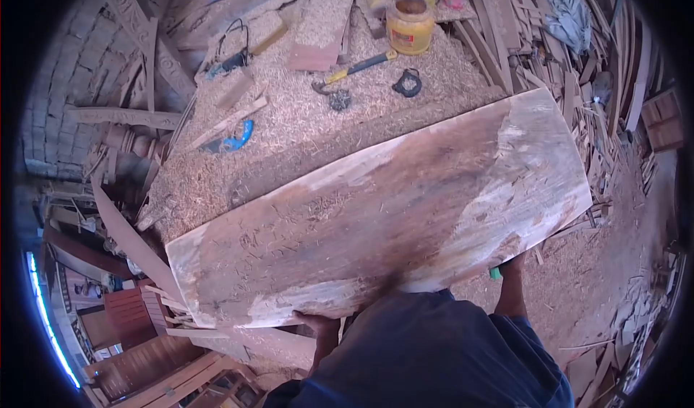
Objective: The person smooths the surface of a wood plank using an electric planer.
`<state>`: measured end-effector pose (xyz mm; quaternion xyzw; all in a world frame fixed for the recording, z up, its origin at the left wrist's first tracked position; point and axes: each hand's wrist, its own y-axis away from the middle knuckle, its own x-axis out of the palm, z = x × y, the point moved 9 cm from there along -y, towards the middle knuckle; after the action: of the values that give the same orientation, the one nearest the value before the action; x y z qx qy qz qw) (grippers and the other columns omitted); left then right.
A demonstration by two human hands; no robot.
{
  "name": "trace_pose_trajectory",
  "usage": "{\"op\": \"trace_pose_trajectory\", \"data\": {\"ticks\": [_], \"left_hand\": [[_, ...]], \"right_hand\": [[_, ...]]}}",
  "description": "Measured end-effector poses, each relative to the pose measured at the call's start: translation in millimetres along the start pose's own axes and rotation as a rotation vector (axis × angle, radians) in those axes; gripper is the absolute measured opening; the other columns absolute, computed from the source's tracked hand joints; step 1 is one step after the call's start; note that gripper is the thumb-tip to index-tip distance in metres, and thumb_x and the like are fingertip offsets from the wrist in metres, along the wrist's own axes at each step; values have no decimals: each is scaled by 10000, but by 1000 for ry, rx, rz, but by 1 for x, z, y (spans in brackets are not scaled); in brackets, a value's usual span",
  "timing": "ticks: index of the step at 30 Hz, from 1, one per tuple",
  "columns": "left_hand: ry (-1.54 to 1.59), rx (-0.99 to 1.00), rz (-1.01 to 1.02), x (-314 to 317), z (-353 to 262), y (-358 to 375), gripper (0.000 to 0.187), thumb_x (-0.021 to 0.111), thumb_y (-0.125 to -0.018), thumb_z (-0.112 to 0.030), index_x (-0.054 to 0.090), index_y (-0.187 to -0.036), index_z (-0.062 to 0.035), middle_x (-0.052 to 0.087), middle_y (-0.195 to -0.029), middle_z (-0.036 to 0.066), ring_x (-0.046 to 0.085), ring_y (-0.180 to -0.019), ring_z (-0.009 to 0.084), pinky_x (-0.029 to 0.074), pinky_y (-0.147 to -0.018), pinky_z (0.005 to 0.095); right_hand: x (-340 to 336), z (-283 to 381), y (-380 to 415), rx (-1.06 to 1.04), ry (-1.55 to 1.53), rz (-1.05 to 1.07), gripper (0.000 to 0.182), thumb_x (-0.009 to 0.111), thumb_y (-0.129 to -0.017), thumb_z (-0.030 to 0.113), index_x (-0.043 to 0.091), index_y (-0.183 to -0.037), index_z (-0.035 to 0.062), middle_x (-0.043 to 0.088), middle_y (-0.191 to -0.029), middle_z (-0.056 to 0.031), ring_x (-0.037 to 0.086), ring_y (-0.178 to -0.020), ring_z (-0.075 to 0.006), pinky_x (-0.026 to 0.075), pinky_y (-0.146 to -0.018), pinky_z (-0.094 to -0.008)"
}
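Note:
A long, thick wooden board (376, 205) lies slantwise in front of me, its top partly pale, partly brown, with shavings scattered on it. My left hand (318, 323) grips the board's near edge toward the left, thumb side up against the rim. Farther right, my right hand (512, 265) is at the underside of the near edge, and the board hides its fingers. A small green piece (495, 272) shows beside that hand; I cannot make out what it is. My body is close against the middle of the near edge.
Beyond the board, a shavings-covered surface holds a hammer (354, 70), a blue-handled tool (238, 136), a black ring-shaped item (408, 83) and a yellow tub (410, 28). Scrap wood (578, 83) piles up at right. Carved pieces (130, 117) lean by the brick wall (61, 97).

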<state>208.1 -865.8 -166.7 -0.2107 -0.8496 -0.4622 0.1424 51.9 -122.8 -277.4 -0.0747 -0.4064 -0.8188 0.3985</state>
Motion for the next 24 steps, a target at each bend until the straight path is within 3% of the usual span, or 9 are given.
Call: {"op": "trace_pose_trajectory", "data": {"ticks": [2,3,7,13,15,24], "left_hand": [[-16,-3,-47,-8,3,4,1123,300,-870,-996,300,-1694,-232,342,-1718,112,359,-1528,413,278,-1260,640],[-30,-10,-108,-1,6,9,1118,309,-871,-994,311,-1689,-232,347,-1714,109,364,-1523,413,282,-1259,635],[-33,53,-284,-33,6,11,1040,340,-924,-930,354,-1668,-202,393,-1684,101,411,-1485,388,321,-1239,594],[82,69,-68,25,6,20,993,299,-955,-892,345,-1675,-211,414,-1674,114,399,-1509,406,305,-1245,610],[55,81,-141,39,1,34,981,300,-957,-889,347,-1673,-221,421,-1671,117,400,-1510,413,303,-1241,633],[46,-55,-117,46,-4,48,1040,310,-919,-937,319,-1682,-229,387,-1695,114,360,-1546,405,247,-1255,684]], "right_hand": [[-11,-5,-29,3,-99,56,620,453,-1051,655,561,-1441,186,640,-1320,-67,621,-1250,-288,524,-1089,-491],[-39,-3,-59,-99,-89,102,643,435,-1046,659,556,-1441,166,630,-1324,-69,631,-1205,-332,528,-1084,-518],[-10,6,-71,-54,-26,15,650,491,-1010,623,534,-1460,155,621,-1340,-81,628,-1208,-326,525,-1084,-510],[23,20,-93,-69,45,-18,689,575,-956,568,500,-1488,138,608,-1363,-99,624,-1213,-316,521,-1085,-498],[28,29,-91,-89,67,-22,708,602,-938,550,489,-1498,133,604,-1371,-105,622,-1215,-313,519,-1085,-494],[18,58,-84,-272,164,-5,825,728,-857,469,439,-1541,107,584,-1407,-133,615,-1222,-298,513,-1085,-476]]}}
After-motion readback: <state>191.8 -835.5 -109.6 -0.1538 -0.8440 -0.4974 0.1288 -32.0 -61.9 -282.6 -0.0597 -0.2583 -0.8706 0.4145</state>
